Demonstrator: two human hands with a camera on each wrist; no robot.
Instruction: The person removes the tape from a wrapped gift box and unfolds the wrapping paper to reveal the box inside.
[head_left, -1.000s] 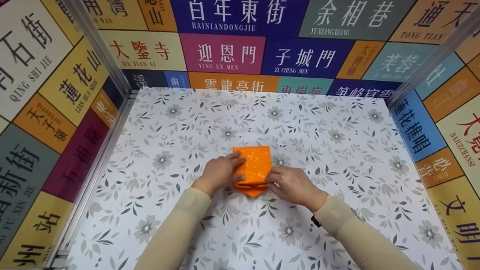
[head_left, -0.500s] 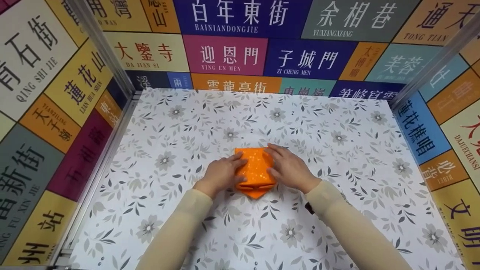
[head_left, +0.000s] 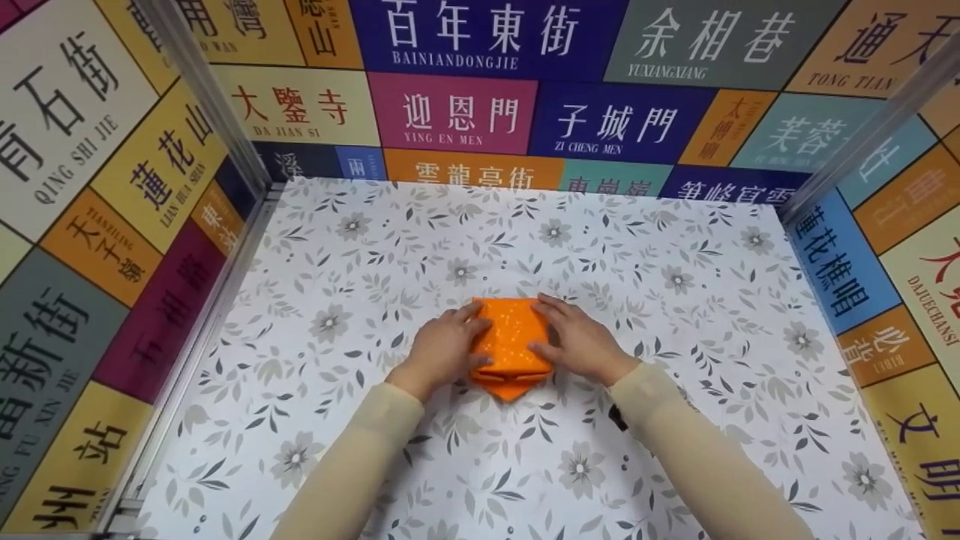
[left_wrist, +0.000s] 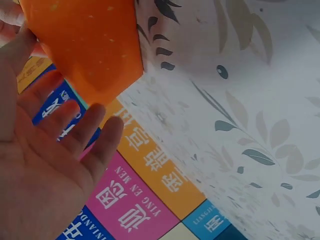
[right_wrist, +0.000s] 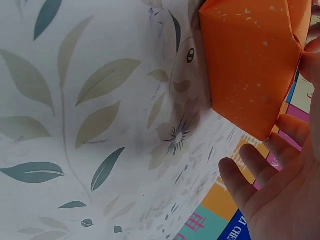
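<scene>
A boxy parcel of orange, gold-flecked paper [head_left: 512,330] sits on the table between both hands. A pointed paper flap [head_left: 508,390] sticks out at its near end below a folded crease. Along the parcel's left side rests my left hand [head_left: 444,337], fingertips and thumb on the paper's edge. My right hand [head_left: 581,334] lies against the opposite side, its fingers reaching toward the far corner and its thumb on the top. Both wrist views show spread, loosely bent fingers beside the orange paper [left_wrist: 95,50], and the parcel's side wall stands up from the table.
The tabletop [head_left: 322,420] has a white cover with grey flowers and leaves. Panels with street names form a back wall [head_left: 450,112], a left wall [head_left: 112,225] and a right wall [head_left: 892,247] around it.
The right hand has left the near right corner, where its fingers were curled, and moved up along the right side with fingers extended. The left hand stays at the left side.
</scene>
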